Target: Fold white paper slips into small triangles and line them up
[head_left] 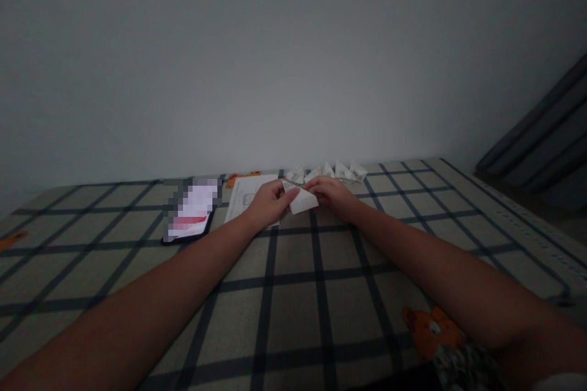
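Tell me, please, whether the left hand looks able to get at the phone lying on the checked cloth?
Probably yes: the phone lies just beside the left hand with only bare cloth between them.

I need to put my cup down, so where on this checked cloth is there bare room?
The widest bare patch of the checked cloth lies between the two forearms. More lies left of the phone. It is crowded by the wall: sheet, folded paper pieces, and both hands on the paper.
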`<state>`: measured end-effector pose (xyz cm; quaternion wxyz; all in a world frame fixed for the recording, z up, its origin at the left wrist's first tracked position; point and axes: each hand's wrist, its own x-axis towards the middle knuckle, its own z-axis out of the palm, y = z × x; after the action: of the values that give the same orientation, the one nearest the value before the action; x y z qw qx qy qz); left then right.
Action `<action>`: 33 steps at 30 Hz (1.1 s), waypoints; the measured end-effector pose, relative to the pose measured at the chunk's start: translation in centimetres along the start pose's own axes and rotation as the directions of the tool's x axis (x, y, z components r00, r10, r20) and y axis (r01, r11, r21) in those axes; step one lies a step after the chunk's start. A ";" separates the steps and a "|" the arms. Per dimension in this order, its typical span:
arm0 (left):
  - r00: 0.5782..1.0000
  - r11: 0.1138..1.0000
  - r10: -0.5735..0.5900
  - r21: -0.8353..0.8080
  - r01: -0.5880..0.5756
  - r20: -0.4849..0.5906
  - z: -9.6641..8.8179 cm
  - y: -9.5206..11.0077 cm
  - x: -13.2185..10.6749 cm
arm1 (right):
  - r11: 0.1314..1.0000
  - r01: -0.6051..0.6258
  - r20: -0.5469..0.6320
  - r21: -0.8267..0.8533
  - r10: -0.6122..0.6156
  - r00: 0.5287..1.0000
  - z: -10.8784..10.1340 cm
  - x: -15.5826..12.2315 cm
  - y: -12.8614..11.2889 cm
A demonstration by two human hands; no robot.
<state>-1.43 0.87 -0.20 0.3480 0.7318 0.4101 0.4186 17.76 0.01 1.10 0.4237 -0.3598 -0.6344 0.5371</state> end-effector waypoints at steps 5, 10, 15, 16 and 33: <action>1.000 0.999 -0.005 -0.054 0.004 -0.021 0.0 0.3 0.0 | 0.969 0.041 -0.004 -0.245 -0.043 0.999 0.0 -0.3 -0.4; 0.995 0.970 -0.070 -0.236 0.053 -0.065 0.2 -0.6 0.4 | 0.975 0.044 0.012 -0.219 -0.042 0.999 -0.1 -0.2 -0.3; 0.997 0.964 -0.063 -0.262 0.050 -0.041 0.3 -1.1 0.4 | 0.986 0.054 0.045 -0.156 -0.047 0.998 -0.3 0.0 0.3; 0.998 0.969 -0.055 -0.243 0.043 -0.042 0.3 -1.0 0.3 | 0.988 0.057 0.053 -0.144 -0.050 0.997 -0.3 0.0 0.3; 0.992 0.999 -0.001 -0.043 0.006 0.123 0.0 0.4 0.0 | 0.885 0.256 0.237 -0.389 -0.172 0.956 -0.5 -0.4 0.3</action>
<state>-1.28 0.75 0.10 0.3893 0.7477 0.3799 0.3809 18.39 -0.17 0.81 0.3298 -0.3146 -0.8085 0.3722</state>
